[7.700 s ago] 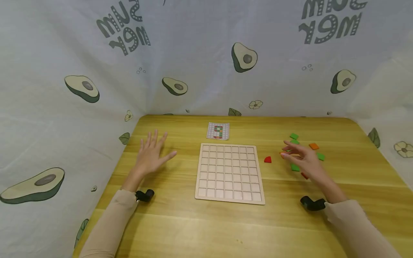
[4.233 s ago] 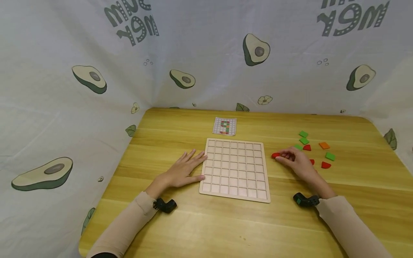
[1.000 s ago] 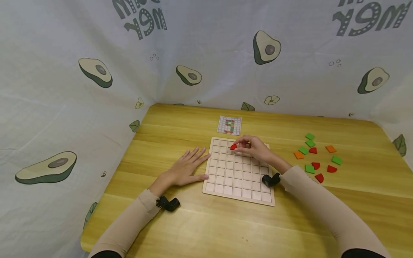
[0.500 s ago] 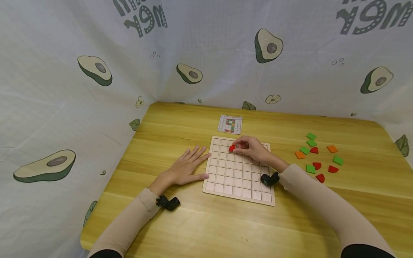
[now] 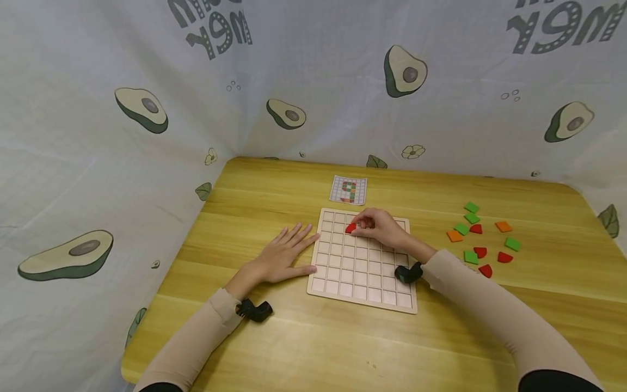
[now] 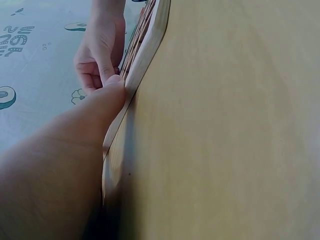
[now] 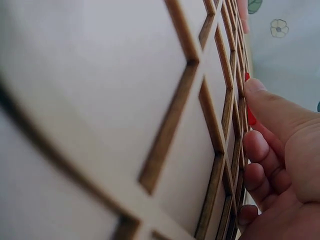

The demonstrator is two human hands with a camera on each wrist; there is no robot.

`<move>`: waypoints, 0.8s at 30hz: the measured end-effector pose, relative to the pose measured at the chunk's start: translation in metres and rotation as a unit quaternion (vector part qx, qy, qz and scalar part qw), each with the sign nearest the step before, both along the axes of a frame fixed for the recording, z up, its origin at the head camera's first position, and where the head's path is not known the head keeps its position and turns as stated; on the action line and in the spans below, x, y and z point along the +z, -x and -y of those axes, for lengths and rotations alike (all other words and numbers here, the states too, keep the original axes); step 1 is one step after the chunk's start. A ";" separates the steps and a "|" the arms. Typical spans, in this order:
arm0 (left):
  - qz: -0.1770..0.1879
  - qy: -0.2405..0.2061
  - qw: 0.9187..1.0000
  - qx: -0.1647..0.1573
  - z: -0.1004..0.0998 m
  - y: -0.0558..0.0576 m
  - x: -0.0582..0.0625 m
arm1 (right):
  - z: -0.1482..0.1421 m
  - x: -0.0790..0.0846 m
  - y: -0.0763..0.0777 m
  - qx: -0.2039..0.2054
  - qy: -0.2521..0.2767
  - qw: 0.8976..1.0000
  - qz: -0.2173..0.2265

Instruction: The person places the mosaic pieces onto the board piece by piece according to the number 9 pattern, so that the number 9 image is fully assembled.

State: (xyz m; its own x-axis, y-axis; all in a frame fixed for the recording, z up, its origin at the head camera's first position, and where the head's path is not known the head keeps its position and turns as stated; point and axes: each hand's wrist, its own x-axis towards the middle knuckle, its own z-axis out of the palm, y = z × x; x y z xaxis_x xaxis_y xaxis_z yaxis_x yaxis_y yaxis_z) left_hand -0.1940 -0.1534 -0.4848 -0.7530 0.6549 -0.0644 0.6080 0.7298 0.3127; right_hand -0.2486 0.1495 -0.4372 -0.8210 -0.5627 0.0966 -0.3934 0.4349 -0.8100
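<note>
Over the upper part of the wooden grid board, my right hand pinches a red quarter-round tile between thumb and fingers. In the right wrist view the red tile shows partly behind the thumb, at the board's surface; whether it sits inside a cell I cannot tell. My left hand lies flat with fingers spread at the board's left side, its fingertips touching the edge. The left wrist view has the left thumb against the board's rim.
A small printed pattern card lies behind the board. To the right are scattered green square tiles, orange tiles and red quarter-round tiles. A patterned cloth hangs along the table's back edge.
My right hand has gone from the loose tiles to the board, carrying the red tile, and lately shifted slightly toward me. Earlier my left hand came down beside the board and has stayed.
</note>
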 end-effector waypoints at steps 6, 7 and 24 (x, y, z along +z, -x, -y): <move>-0.003 -0.007 1.000 0.000 0.001 -0.002 0.000 | -0.004 -0.025 0.014 -0.015 0.003 1.000 -0.004; -0.003 -0.008 1.000 0.000 0.001 -0.002 0.000 | -0.005 -0.030 0.016 -0.019 0.002 1.000 -0.002; -0.006 -0.012 1.000 -0.002 -0.001 -0.003 0.002 | -0.007 -0.033 0.021 -0.035 0.000 0.999 0.020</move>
